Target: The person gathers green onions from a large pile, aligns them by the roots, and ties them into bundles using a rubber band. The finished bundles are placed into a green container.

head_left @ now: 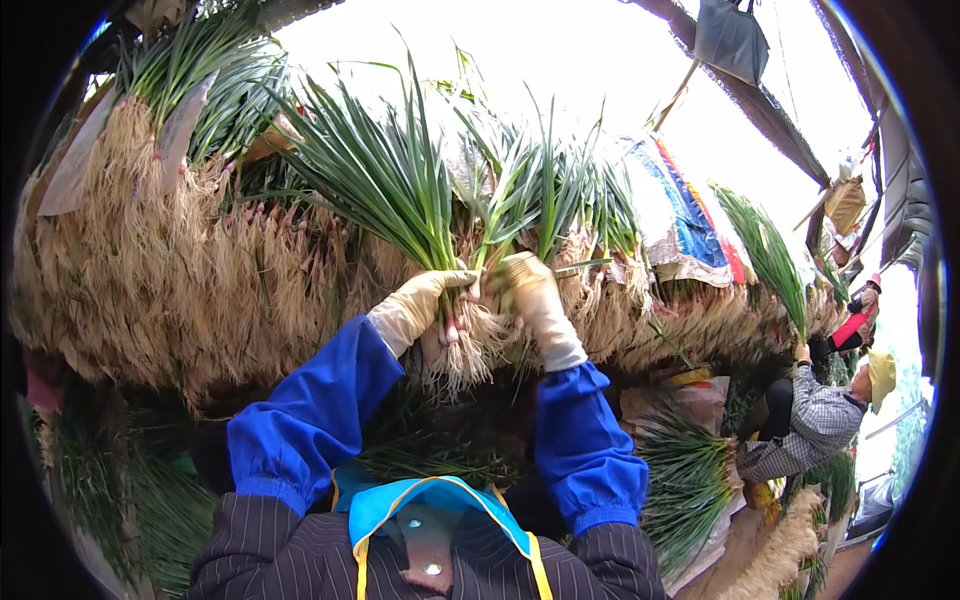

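Observation:
My left hand (420, 304), in a pale work glove, is closed around the stalks of a bunch of young garlic plants (409, 202). The green leaves fan up and to the left. Below the thumb hang small pinkish bulbs (451, 330) and pale stringy roots (469, 356). My right hand (531, 289), also gloved, is blurred beside the bunch, close to some more stalks (491, 232). Its fingertips are too smeared to show whether they grip anything. Both hands are in front of a long heap of garlic plants (292, 285) whose roots face me.
Upright leafy bunches (180, 67) and woven sacks (690, 210) lie along the heap's top. At right, a person in a checked shirt (817, 420) holds long leaves (765, 255). Cut-looking greens (682, 480) lie low at right. A dark bag (731, 41) hangs above.

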The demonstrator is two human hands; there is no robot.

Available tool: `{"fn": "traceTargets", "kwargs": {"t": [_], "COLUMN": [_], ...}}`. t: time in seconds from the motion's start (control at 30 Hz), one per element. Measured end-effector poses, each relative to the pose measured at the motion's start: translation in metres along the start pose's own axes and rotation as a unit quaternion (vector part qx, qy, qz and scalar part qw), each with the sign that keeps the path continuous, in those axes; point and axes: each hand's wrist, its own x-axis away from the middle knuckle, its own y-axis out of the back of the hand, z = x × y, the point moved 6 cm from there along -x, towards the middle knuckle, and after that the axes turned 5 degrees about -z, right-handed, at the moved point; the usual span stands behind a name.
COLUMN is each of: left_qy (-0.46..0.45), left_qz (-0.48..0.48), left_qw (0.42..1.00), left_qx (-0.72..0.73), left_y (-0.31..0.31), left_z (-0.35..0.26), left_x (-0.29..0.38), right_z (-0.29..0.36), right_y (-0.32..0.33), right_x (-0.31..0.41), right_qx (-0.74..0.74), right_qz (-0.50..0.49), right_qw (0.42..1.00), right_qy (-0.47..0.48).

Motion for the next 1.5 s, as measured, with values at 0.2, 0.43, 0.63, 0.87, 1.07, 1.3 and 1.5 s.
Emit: {"fn": "traceTargets", "kwargs": {"t": [0.2,0.43,0.63,0.87,1.07,1.3,1.5], "left_qy": [-0.036,-0.036,-0.020,-0.073,-0.032,-0.025,-0.053], "left_qz": [0.035,0.011,-0.058,0.064,0.092,0.021,0.019], "left_qw": [0.999,0.999,0.997,0.969,0.971,0.997,0.994], "left_qx": [0.006,0.007,0.035,0.225,0.219,0.073,0.097], "left_y": [0.004,-0.009,-0.016,-0.002,-0.007,-0.009,0.003], "left_z": [0.009,0.023,0.028,0.023,0.034,0.033,0.025], "left_x": [0.020,0.013,0.004,0.009,0.004,0.006,0.008], "right_z": [0.030,0.005,-0.010,0.012,0.000,-0.008,0.039], "right_y": [0.037,-0.043,-0.034,0.020,-0.023,-0.043,0.000], "right_x": [0.004,-0.003,-0.002,0.002,-0.002,-0.019,-0.027], "right_qx": [0.017,-0.148,-0.309,-0.676,-0.195,-0.342,-0.486], "right_qz": [-0.195,-0.075,-0.200,0.013,0.105,-0.095,0.141], "right_qw": [0.952,0.986,0.930,0.735,0.972,0.931,0.861], "right_qy": [0.236,-0.022,-0.002,0.043,-0.079,-0.082,-0.049]}}
